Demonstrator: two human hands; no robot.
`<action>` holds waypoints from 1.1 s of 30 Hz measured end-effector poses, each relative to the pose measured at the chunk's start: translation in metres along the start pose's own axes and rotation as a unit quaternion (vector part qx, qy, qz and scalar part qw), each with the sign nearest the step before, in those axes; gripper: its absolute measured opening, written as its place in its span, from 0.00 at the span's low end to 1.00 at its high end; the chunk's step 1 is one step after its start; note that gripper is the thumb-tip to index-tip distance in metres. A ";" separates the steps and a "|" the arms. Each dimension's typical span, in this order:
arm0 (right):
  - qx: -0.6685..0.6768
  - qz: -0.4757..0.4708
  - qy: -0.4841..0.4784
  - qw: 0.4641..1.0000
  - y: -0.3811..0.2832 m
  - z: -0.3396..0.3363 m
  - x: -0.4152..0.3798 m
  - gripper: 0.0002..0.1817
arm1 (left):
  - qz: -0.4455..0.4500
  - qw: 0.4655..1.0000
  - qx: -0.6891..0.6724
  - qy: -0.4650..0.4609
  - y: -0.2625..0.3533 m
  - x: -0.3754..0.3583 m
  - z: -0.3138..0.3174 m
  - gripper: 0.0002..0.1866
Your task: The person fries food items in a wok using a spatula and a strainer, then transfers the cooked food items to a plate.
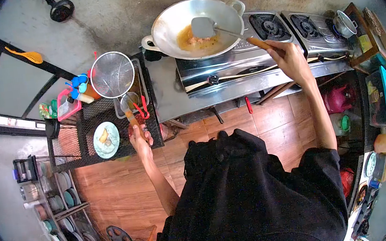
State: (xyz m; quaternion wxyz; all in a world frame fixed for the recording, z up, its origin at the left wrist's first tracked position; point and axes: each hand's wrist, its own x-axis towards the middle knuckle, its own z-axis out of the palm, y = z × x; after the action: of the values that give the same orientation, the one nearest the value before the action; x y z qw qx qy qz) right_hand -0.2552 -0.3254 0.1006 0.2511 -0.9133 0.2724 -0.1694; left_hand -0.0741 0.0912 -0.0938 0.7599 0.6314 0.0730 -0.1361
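Note:
My right hand [289, 58] grips the wooden handle of a metal spatula [203, 26], whose blade rests in a silver wok [167, 25]. The wok sits on the left burner of a steel gas stove [243, 61] and holds orange-brown food [195, 42]. My left hand [140, 139] is closed on the wooden handle of a small ladle [129, 102], whose bowl lies in a metal tray on a black mesh rack [74, 135]. A green plate with food [106, 139] lies just left of that hand.
A large mesh strainer [111, 74] rests on the rack above the ladle, with red-handled tongs [144, 108] beside it. Two free burners [269, 27] and a small pot [344, 25] stand to the right. A shelf of dishes [54, 205] is at lower left.

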 end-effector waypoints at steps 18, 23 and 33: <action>-0.031 -0.015 -0.022 0.999 0.045 0.073 0.081 0.14 | -0.011 1.000 0.023 0.014 0.016 -0.001 -0.006 0.23; 0.028 0.023 -0.073 0.997 0.038 0.098 0.088 0.14 | -0.015 0.999 0.035 0.003 0.027 0.001 -0.007 0.23; 0.036 -0.021 -0.060 0.997 0.015 0.099 0.074 0.14 | -0.024 0.999 0.025 -0.032 0.034 0.014 -0.005 0.23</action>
State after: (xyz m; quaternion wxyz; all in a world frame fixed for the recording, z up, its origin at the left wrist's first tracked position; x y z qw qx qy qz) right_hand -0.1579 -0.3429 0.0242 0.2962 -0.9177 0.2313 -0.1293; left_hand -0.0503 0.1005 -0.0672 0.7425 0.6433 0.0603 -0.1765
